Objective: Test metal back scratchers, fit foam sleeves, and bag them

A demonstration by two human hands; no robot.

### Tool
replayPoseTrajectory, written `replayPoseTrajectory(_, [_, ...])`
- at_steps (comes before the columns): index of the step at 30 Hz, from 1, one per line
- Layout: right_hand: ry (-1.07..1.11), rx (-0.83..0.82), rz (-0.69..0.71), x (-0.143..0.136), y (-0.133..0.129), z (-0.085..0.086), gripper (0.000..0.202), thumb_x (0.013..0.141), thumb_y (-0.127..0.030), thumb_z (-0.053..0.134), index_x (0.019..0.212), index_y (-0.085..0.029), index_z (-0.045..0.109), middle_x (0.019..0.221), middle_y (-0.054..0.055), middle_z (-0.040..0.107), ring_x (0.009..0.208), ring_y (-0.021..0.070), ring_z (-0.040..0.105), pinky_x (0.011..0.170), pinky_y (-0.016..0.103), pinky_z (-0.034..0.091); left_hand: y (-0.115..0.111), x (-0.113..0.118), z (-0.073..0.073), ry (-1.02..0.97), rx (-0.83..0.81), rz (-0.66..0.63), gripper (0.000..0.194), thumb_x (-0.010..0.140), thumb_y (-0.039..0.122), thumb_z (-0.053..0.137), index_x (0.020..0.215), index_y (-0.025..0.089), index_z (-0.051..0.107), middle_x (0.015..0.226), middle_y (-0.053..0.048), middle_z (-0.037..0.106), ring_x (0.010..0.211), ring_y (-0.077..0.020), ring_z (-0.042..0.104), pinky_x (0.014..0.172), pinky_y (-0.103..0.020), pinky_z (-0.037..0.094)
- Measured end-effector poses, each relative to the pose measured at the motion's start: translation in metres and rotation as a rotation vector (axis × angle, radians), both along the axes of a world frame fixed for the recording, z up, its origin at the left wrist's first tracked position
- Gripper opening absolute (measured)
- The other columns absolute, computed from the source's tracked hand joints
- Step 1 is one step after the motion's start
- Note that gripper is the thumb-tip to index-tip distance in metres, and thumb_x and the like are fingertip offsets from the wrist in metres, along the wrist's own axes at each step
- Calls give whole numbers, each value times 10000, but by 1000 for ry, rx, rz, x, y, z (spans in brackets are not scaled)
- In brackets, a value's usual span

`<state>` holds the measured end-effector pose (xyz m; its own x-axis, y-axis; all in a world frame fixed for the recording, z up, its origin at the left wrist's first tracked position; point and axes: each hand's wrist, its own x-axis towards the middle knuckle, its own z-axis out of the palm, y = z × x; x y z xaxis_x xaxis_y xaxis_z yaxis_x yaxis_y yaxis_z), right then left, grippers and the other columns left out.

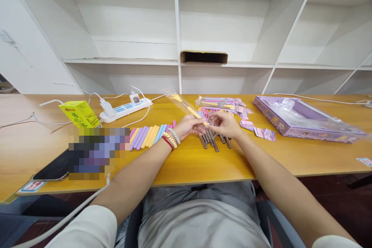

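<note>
My left hand (pixel 190 128) is closed around a yellow back scratcher (pixel 190 109) with a claw-like end, a metal middle and a yellow handle. A clear plastic sleeve (pixel 171 99) surrounds it, its far end pointing up and left. My right hand (pixel 222 123) pinches at the near end of the sleeve, by the handle's tip; its fingertips partly hide what they grip. Below and behind both hands lie several metal rods (pixel 216 147) with coloured claw ends, partly covered by the hands. Left of my left hand, several pastel handles (pixel 148 136) lie in a row.
Bagged back scratchers (pixel 221 102) lie behind my hands, with small printed cards (pixel 264 133) to the right. A purple box (pixel 308 133) holds clear plastic. At left are a power strip (pixel 128 109), a yellow carton (pixel 81 114) and a phone (pixel 52 166). White shelves (pixel 226 23) rise behind.
</note>
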<state>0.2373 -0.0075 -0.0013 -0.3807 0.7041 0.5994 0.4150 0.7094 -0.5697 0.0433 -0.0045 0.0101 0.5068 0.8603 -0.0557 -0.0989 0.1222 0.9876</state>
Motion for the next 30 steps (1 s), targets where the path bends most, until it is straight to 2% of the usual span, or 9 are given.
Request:
replayPoseTrajectory(5, [-32, 106, -49, -1, 0, 0, 310, 686, -420, 674, 857, -169, 613, 576, -15, 548, 483, 81, 457, 487, 216, 385, -3, 1, -1, -1, -3, 7, 244, 681, 303, 709, 777, 89, 645, 685, -131, 688, 576, -177, 658, 503, -228, 524])
replayPoseTrajectory(13, [-54, 88, -43, -3, 2, -4, 292, 688, -413, 684, 843, -173, 621, 552, -22, 546, 479, 84, 471, 499, 217, 399, -1, 2, -2, 76, 51, 10, 277, 690, 321, 695, 768, 63, 631, 650, -130, 677, 576, -179, 654, 511, -243, 525])
replayPoseTrajectory(19, [39, -148, 109, 1, 0, -1, 418, 697, -447, 674, 998, -175, 576, 638, -11, 563, 511, 94, 484, 488, 223, 393, 5, -7, 4, 22, 41, 33, 235, 690, 274, 676, 711, 43, 637, 633, -121, 672, 544, -162, 636, 511, -245, 515])
replayPoseTrajectory(21, [42, -212, 182, 3, 1, 1, 518, 653, -454, 710, 1066, -181, 556, 714, 4, 578, 571, 108, 508, 519, 233, 406, 8, -12, 4, -5, 21, 76, 215, 687, 260, 674, 724, 51, 644, 676, -116, 684, 550, -158, 638, 515, -248, 515])
replayPoseTrajectory(23, [0, -203, 215, 4, 2, 2, 650, 560, -447, 776, 1112, -190, 549, 785, 17, 581, 643, 127, 519, 550, 243, 411, 12, -17, 4, -25, 5, 111, 204, 691, 257, 669, 734, 59, 649, 702, -109, 691, 551, -151, 639, 528, -249, 517])
replayPoseTrajectory(25, [-61, -125, 201, 3, 3, 2, 693, 503, -432, 809, 1111, -199, 573, 826, 27, 577, 698, 142, 512, 583, 255, 412, 16, -21, 3, -42, -2, 116, 206, 701, 262, 661, 735, 59, 652, 685, -104, 690, 549, -145, 637, 538, -247, 518])
replayPoseTrajectory(28, [-87, -9, 150, 0, 4, 2, 482, 605, -417, 760, 1020, -203, 639, 827, 37, 571, 718, 144, 503, 634, 278, 417, 19, -23, 2, -42, -7, 98, 216, 704, 270, 662, 728, 55, 652, 681, -105, 688, 557, -141, 637, 547, -243, 517])
replayPoseTrajectory(30, [-57, 1, 148, -1, 5, 3, 303, 687, -402, 704, 913, -201, 675, 809, 39, 566, 699, 136, 506, 644, 285, 419, 18, -23, 2, -13, -3, 82, 226, 701, 280, 666, 724, 56, 652, 695, -107, 688, 573, -148, 641, 545, -246, 515])
